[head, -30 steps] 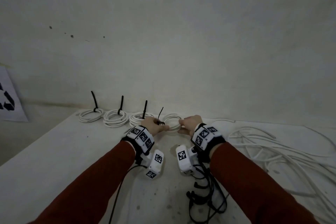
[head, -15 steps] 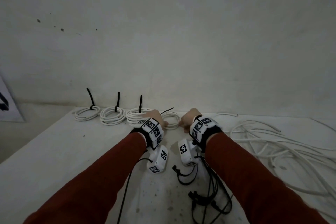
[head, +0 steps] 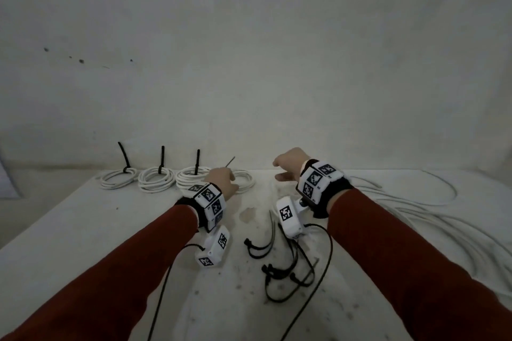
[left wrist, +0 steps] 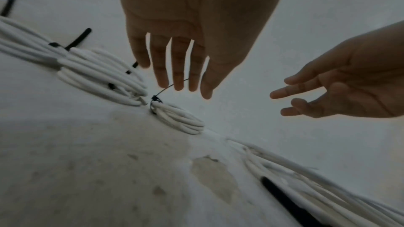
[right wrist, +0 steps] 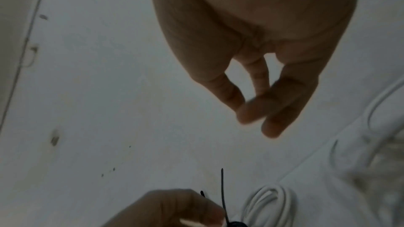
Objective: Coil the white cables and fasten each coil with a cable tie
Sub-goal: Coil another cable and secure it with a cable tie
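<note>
Both hands hold nothing — left hand (head: 223, 180) slack-fingered above the tied fourth coil (head: 245, 180), right hand (head: 289, 165) lifted clear — so the next move probably calls for a loose cable (head: 432, 202) from the frame's right.

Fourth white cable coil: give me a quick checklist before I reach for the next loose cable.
1. Black cable tie cinched round the fourth white cable coil: ok.
2. Coil lying on the white table beside the three tied white coils: ok.
3. Left hand off the coil, fingers straight: ok.
4. Right hand empty, lifted clear of the table: ok.
5. Spare black cable ties within reach: ok.
6. Loose white cables untangled: cannot tell.
</note>
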The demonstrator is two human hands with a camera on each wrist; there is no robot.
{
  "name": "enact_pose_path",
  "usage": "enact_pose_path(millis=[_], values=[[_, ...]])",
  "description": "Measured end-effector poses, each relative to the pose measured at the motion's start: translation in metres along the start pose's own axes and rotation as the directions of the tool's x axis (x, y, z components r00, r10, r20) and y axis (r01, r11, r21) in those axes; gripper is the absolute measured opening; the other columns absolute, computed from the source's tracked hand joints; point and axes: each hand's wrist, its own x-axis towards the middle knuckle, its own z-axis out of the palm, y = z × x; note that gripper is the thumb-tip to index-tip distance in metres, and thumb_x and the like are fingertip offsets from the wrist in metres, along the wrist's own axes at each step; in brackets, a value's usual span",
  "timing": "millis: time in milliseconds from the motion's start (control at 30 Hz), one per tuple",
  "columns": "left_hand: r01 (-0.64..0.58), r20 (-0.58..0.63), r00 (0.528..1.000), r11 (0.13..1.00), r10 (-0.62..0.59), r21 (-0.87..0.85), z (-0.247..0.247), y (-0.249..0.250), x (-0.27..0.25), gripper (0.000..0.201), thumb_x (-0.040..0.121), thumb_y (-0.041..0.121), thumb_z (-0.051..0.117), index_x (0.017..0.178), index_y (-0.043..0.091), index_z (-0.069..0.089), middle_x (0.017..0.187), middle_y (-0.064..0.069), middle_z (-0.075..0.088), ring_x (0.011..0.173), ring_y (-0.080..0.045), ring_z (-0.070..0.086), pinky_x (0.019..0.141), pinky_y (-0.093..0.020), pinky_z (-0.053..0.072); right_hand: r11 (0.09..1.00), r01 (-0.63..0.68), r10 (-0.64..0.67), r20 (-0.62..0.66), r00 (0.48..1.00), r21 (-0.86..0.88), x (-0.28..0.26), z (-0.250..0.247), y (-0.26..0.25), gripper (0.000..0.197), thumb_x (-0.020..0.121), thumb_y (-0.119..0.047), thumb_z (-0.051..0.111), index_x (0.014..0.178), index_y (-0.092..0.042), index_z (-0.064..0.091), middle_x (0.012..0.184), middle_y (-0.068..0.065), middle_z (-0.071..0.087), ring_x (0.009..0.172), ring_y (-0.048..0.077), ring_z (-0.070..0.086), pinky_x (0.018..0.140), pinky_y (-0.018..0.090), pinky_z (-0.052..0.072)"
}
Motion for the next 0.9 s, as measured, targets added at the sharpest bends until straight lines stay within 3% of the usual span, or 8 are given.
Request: enact_pose_path(millis=[67, 167, 300, 400, 500, 633, 733, 900], values=[[-0.081, -0.053, 0.995, 0.997, 0.082, 0.022, -0.003, 0.016, -0.018, 0.027, 0.091, 0.033, 0.054, 0.115, 0.022, 0.059, 0.125, 0.000, 0.058, 0.118, -0.021, 0.050, 0.101, -0.035, 0.034, 0.997, -0.036, 0.029, -0.102, 0.994, -0.074, -0.018, -0.019, 0.013, 0.029, 0.086, -0.011, 0.056, 0.112, 0.002, 0.060, 0.088, 0.022, 0.053, 0.100, 0.035, 0.065, 0.084, 0.039, 0.055], [-0.151, -0.097, 0.982, 0.982, 0.162, 0.112, -0.003, 0.046, -0.046, 0.020, 0.092, 0.038, 0.050, 0.107, 0.034, 0.063, 0.122, 0.007, 0.058, 0.122, -0.020, 0.044, 0.106, -0.044, 0.022, 0.960, 0.001, -0.037, -0.124, 0.992, -0.279, -0.047, -0.045, 0.041, 0.026, 0.088, -0.011, 0.051, 0.112, -0.003, 0.057, 0.124, 0.018, 0.036, 0.102, 0.038, 0.060, 0.087, 0.044, 0.054], [-0.284, -0.076, 0.953, 0.953, 0.292, 0.103, 0.005, 0.086, -0.078, 0.018, 0.092, 0.037, 0.049, 0.101, 0.037, 0.064, 0.123, 0.005, 0.054, 0.124, -0.021, 0.037, 0.101, -0.043, 0.021, 0.795, 0.031, -0.044, -0.007, 0.999, -0.605, -0.083, -0.076, 0.087, 0.033, 0.087, -0.022, 0.059, 0.113, -0.004, 0.061, 0.122, 0.016, 0.058, 0.108, 0.030, 0.057, 0.090, 0.034, 0.049], [-0.348, -0.011, 0.936, 0.933, 0.351, 0.092, 0.016, 0.113, -0.093, 0.018, 0.092, 0.034, 0.050, 0.103, 0.036, 0.064, 0.127, 0.005, 0.051, 0.126, -0.022, 0.033, 0.102, -0.044, 0.021, 0.689, 0.044, 0.082, 0.139, 0.987, -0.723, -0.110, -0.088, 0.113, 0.051, 0.085, -0.044, 0.065, 0.120, -0.007, 0.060, 0.122, 0.010, 0.060, 0.111, 0.028, 0.057, 0.092, 0.034, 0.048], [-0.408, 0.071, 0.912, 0.910, 0.403, 0.068, 0.028, 0.137, -0.102, 0.022, 0.093, 0.028, 0.049, 0.109, 0.034, 0.062, 0.133, 0.004, 0.049, 0.129, -0.023, 0.031, 0.102, -0.044, 0.023, 0.626, 0.122, 0.048, 0.194, 0.980, -0.770, -0.129, -0.094, 0.131, 0.046, 0.083, -0.041, 0.070, 0.119, -0.012, 0.063, 0.121, 0.005, 0.061, 0.111, 0.026, 0.057, 0.093, 0.033, 0.048], [-0.469, 0.163, 0.876, 0.881, 0.455, 0.060, 0.039, 0.166, -0.107, 0.039, 0.093, 0.021, 0.047, 0.130, 0.031, 0.048, 0.139, -0.001, 0.045, 0.133, -0.025, 0.026, 0.103, -0.045, 0.026, 0.680, 0.102, -0.023, 0.118, 0.993, -0.726, -0.144, -0.106, 0.136, 0.021, 0.089, -0.017, 0.061, 0.104, -0.005, 0.070, 0.105, 0.012, 0.070, 0.093, 0.028, 0.067, 0.078, 0.030, 0.051], [-0.504, 0.220, 0.847, 0.863, 0.484, 0.041, 0.042, 0.181, -0.106, 0.051, 0.093, 0.019, 0.049, 0.142, 0.027, 0.035, 0.144, -0.004, 0.040, 0.135, -0.027, 0.026, 0.104, -0.044, 0.031, 0.758, 0.114, -0.075, 0.087, 0.993, -0.642, -0.150, -0.123, 0.130, 0.016, 0.089, -0.016, 0.063, 0.093, -0.005, 0.074, 0.096, 0.012, 0.073, 0.060, 0.020, 0.065, 0.058, 0.025, 0.052], [-0.638, 0.197, 0.754, 0.770, 0.627, -0.010, 0.042, 0.196, -0.102, 0.071, 0.083, 0.024, 0.067, 0.145, 0.023, 0.032, 0.146, -0.006, 0.040, 0.132, -0.027, 0.036, 0.105, -0.036, 0.032, 0.745, 0.119, -0.084, 0.085, 0.993, -0.656, -0.167, -0.150, 0.113, 0.049, 0.085, -0.052, 0.062, 0.057, -0.013, 0.067, 0.053, -0.002, 0.061, 0.048, 0.009, 0.050, 0.051, 0.022, 0.039]])
